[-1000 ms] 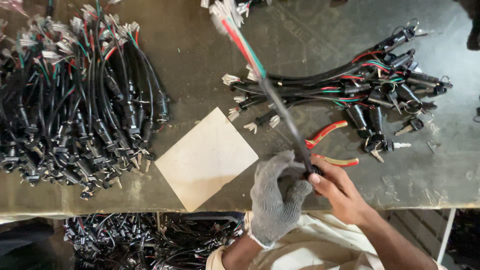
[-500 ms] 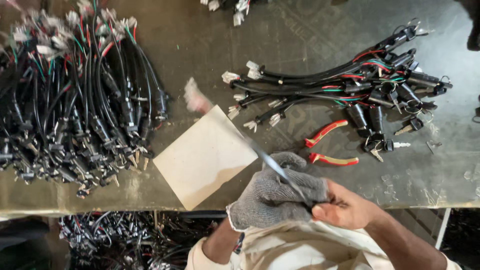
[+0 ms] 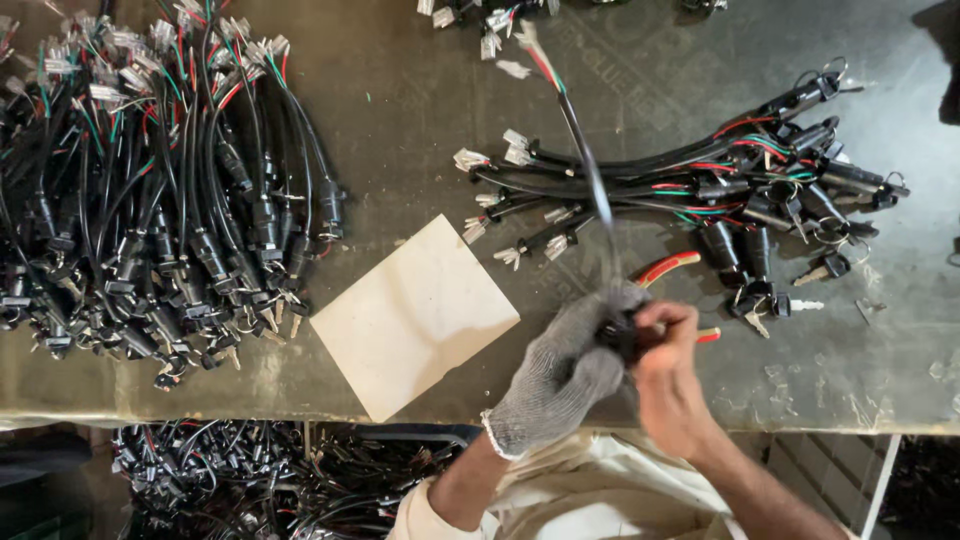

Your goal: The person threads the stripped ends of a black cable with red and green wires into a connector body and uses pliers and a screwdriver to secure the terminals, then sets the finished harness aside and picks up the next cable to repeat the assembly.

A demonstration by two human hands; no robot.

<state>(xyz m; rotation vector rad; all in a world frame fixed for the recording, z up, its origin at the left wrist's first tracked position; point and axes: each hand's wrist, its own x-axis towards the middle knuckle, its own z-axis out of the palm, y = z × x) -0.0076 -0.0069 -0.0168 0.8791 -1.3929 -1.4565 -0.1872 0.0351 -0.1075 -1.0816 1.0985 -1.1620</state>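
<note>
The grey worktable fills my view, its near edge running across just above my lap. At nine to ten o'clock lies the big heap of black cable harnesses, their coloured wires and white plugs fanned toward the far edge. At two o'clock sits the smaller bundle of harnesses, with keys and key rings at its right end. Near the middle, tilted like a diamond, lies a square of pale card, apart from both piles. Under the table edge, at seven o'clock, more black cables fill a bin.

My left hand, in a grey knit glove, is curled closed around the black end of one cable harness, at five o'clock from the card. My bare right hand presses against it, fingers pinching the same black end. From my hands the cable rises toward twelve o'clock, blurred, its red and green wires and white plug up near the far edge. Red-handled pliers lie just beyond my knuckles, partly hidden.
</note>
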